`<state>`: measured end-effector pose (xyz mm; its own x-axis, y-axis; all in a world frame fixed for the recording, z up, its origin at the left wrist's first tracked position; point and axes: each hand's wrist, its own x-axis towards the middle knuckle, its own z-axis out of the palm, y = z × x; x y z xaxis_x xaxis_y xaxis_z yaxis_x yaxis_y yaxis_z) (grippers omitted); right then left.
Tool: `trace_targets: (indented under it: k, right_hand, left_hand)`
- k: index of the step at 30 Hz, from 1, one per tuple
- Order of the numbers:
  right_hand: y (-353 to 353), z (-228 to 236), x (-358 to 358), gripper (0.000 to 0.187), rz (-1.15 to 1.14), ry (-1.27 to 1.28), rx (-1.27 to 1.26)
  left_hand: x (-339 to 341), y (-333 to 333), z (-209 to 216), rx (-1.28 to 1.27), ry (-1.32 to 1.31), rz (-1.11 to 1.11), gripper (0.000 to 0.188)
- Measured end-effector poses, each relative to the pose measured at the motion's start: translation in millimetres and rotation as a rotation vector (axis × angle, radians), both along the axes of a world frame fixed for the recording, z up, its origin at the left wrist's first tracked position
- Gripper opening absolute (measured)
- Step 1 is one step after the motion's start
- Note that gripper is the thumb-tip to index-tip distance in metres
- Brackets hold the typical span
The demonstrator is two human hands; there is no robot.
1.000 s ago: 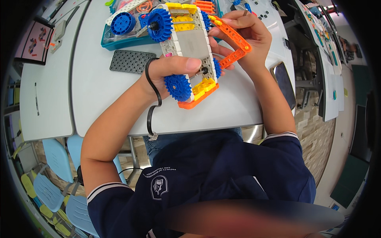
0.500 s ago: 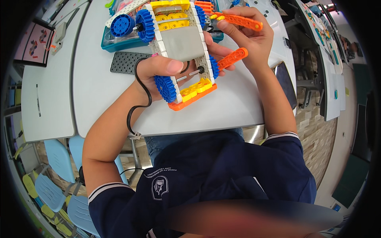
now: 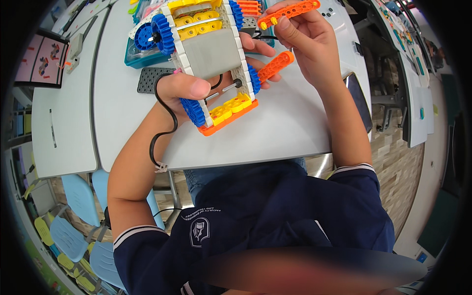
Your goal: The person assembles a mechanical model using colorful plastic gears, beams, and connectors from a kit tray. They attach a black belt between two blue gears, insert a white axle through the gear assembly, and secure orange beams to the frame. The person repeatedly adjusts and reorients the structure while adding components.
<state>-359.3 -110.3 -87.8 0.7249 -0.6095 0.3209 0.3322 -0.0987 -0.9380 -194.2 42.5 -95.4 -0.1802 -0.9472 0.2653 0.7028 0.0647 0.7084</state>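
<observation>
The left hand [image 3: 183, 88] gripped the model [image 3: 211, 54] above the table [image 3: 280, 128], thumb across its left side, fingers emerging past its right. The right hand [image 3: 312, 44] pinched a beam [image 3: 295, 11] with yellow pegs [image 3: 274, 21], near the model but apart. A second beam [image 3: 276, 66] jutted out by a blue gear [image 3: 253, 78]; a cable [image 3: 175, 123] crossed the left forearm

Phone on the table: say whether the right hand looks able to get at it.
Probably yes: the phone lies beside the right forearm with nothing seen on top, though the right hand holds an orange beam.
</observation>
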Motion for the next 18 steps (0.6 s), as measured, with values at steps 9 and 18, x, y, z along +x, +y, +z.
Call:
trace_targets:
  k: [9,18]
  right_hand:
    - [7.7,11.9,-0.6,0.023,0.038,0.045,0.058]
    - [19.8,17.9,-3.2,0.026,-0.009,-0.181,-0.305]
  left_hand:
    - [3.9,-4.2,-4.5,-0.055,-0.101,-0.074,0.101]
    - [9.5,-11.8,-8.4,-0.191,0.209,-0.42,0.106]
